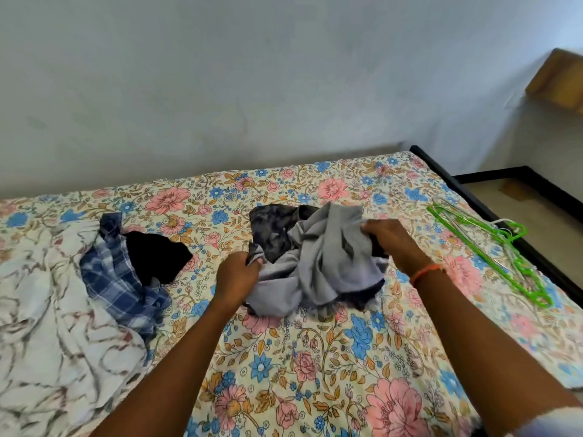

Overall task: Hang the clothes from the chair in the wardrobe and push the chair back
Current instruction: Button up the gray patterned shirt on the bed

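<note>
Your left hand point(237, 276) and right hand point(391, 244) grip the grey garment point(328, 263) on the bed point(315, 357); next, it likely needs a green hanger point(492, 247).

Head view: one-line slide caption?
Both hands, left hand and right hand, grip a grey garment on the floral bed; green hangers lie alongside.

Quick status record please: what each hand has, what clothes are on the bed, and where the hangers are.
left hand: grips an edge of the grey garment
right hand: grips the grey garment's other side
under grey garment: dark patterned cloth
other clothes: blue plaid shirt and black garment, left of the hands
hangers: green, lying on the bed's right side, untouched
chair, wardrobe: not in view
</note>
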A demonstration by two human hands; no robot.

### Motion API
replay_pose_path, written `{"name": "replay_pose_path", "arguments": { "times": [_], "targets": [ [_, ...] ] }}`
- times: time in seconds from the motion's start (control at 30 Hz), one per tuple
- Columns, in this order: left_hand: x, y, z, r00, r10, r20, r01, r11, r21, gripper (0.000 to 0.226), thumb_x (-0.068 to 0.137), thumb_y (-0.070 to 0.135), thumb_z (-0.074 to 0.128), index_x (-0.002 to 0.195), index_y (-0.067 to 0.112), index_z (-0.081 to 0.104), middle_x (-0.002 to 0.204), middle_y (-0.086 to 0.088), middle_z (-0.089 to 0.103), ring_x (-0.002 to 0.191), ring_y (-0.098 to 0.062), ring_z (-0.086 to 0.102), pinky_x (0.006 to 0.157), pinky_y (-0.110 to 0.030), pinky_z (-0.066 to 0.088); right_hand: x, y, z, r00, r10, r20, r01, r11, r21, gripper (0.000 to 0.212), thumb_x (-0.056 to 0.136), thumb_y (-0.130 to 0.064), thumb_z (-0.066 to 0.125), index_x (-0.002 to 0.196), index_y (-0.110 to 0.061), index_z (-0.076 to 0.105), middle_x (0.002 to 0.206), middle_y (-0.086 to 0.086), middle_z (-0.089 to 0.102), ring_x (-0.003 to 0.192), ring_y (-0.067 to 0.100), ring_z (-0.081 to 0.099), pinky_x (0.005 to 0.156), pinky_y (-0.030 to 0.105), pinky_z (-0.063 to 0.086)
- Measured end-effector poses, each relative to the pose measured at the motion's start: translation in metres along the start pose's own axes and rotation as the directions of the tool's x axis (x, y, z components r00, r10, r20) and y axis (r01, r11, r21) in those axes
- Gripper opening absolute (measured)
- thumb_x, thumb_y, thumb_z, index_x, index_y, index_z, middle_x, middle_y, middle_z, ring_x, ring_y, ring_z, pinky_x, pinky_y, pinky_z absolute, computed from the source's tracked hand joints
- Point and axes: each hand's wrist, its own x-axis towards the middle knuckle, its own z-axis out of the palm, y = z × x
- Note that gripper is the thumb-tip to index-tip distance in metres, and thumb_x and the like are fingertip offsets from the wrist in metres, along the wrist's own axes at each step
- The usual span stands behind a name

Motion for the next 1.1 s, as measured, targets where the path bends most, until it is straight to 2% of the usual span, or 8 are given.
{"name": "replay_pose_path", "arguments": {
  "times": [0.1, 0.2, 0.33, 0.47, 0.6, 0.73, 0.93, 1.1],
  "targets": [
    [0.002, -0.004, -0.001, 0.999, -0.038, -0.028, 0.036, 0.997, -0.073, 0.025, 0.097, 0.024, 0.057, 0.090, 0.003, 0.068, 0.079, -0.013, 0.064, 0.071, -0.028, 0.056, 0.055, -0.030, 0.030, -0.006, 0.021, -0.004, 0.994, -0.014, -0.108, 0.023, 0.997, 0.078, 0.017, 0.095, -0.016, 0.059, 0.087, -0.010, 0.074, 0.085, 0.020, 0.072, 0.076, 0.028, 0.065, 0.069, 0.044, 0.055],
    [0.006, -0.003, -0.008, 0.999, -0.047, -0.005, 0.046, 0.988, -0.145, 0.029, 0.098, 0.028, 0.055, 0.114, 0.007, 0.067, 0.101, -0.012, 0.068, 0.085, -0.027, 0.060, 0.067, -0.029, 0.041, -0.014, 0.021, -0.007, 0.993, 0.077, -0.090, -0.046, 0.950, 0.308, 0.023, 0.102, -0.025, 0.050, 0.106, -0.010, 0.067, 0.102, 0.015, 0.070, 0.095, 0.030, 0.066, 0.077, 0.041, 0.056],
    [-0.028, 0.024, -0.001, 0.988, 0.078, 0.130, -0.035, 0.952, -0.304, 0.026, 0.100, 0.026, 0.053, 0.124, 0.016, 0.054, 0.104, -0.003, 0.061, 0.086, -0.013, 0.061, 0.070, -0.028, 0.052, -0.048, 0.021, 0.028, 0.989, 0.069, 0.130, -0.086, 0.988, 0.125, 0.039, 0.101, -0.041, 0.047, 0.128, -0.014, 0.057, 0.117, 0.013, 0.064, 0.107, 0.037, 0.062, 0.090, 0.048, 0.054],
    [-0.094, 0.030, 0.049, 0.858, 0.309, 0.410, -0.183, 0.930, -0.318, 0.022, 0.101, 0.029, 0.049, 0.123, 0.028, 0.050, 0.111, -0.001, 0.064, 0.089, -0.012, 0.067, 0.077, -0.032, 0.060, -0.109, 0.049, 0.090, 0.952, 0.168, 0.255, -0.207, 0.969, 0.134, 0.035, 0.092, -0.056, 0.056, 0.105, -0.025, 0.065, 0.099, 0.003, 0.072, 0.093, 0.025, 0.070, 0.083, 0.039, 0.060],
    [-0.132, -0.003, 0.084, 0.736, 0.412, 0.538, -0.399, 0.905, -0.147, 0.043, 0.094, 0.015, 0.049, 0.135, 0.028, 0.045, 0.122, -0.001, 0.054, 0.098, -0.022, 0.058, 0.079, -0.038, 0.053, -0.138, 0.092, 0.119, 0.950, 0.218, 0.221, -0.272, 0.930, 0.249, 0.037, 0.090, -0.037, 0.068, 0.097, 0.000, 0.071, 0.091, 0.019, 0.074, 0.088, 0.029, 0.071, 0.081, 0.044, 0.056],
    [-0.146, -0.021, 0.083, 0.844, 0.340, 0.414, -0.327, 0.939, -0.104, 0.053, 0.097, 0.026, 0.052, 0.144, 0.037, 0.028, 0.119, 0.004, 0.062, 0.098, -0.019, 0.063, 0.079, -0.038, 0.055, -0.122, 0.100, 0.118, 0.972, 0.220, 0.087, -0.235, 0.939, 0.251, 0.038, 0.089, -0.034, 0.067, 0.084, 0.003, 0.068, 0.084, 0.023, 0.072, 0.084, 0.039, 0.070, 0.083, 0.057, 0.055],
    [-0.128, -0.034, 0.057, 0.945, 0.320, 0.069, -0.321, 0.947, 0.004, 0.015, 0.098, 0.031, 0.051, 0.098, 0.018, 0.059, 0.086, 0.003, 0.062, 0.068, -0.016, 0.056, 0.058, -0.032, 0.047, -0.076, 0.040, 0.086, 0.987, 0.112, -0.113, -0.065, 0.931, 0.358, 0.026, 0.099, -0.026, 0.058, 0.086, -0.006, 0.070, 0.088, 0.017, 0.074, 0.087, 0.036, 0.071, 0.080, 0.049, 0.059],
    [-0.135, -0.048, 0.056, 0.927, 0.371, 0.055, -0.375, 0.917, 0.135, 0.024, 0.100, 0.034, 0.042, 0.100, 0.017, 0.058, 0.074, 0.001, 0.061, 0.054, -0.020, 0.053, 0.048, -0.028, 0.038, -0.104, 0.052, 0.102, 0.977, -0.012, 0.214, -0.041, 0.970, 0.240, 0.031, 0.085, -0.036, 0.074, 0.108, -0.015, 0.069, 0.101, 0.004, 0.075, 0.093, 0.020, 0.073, 0.086, 0.041, 0.059]
  ]
}}
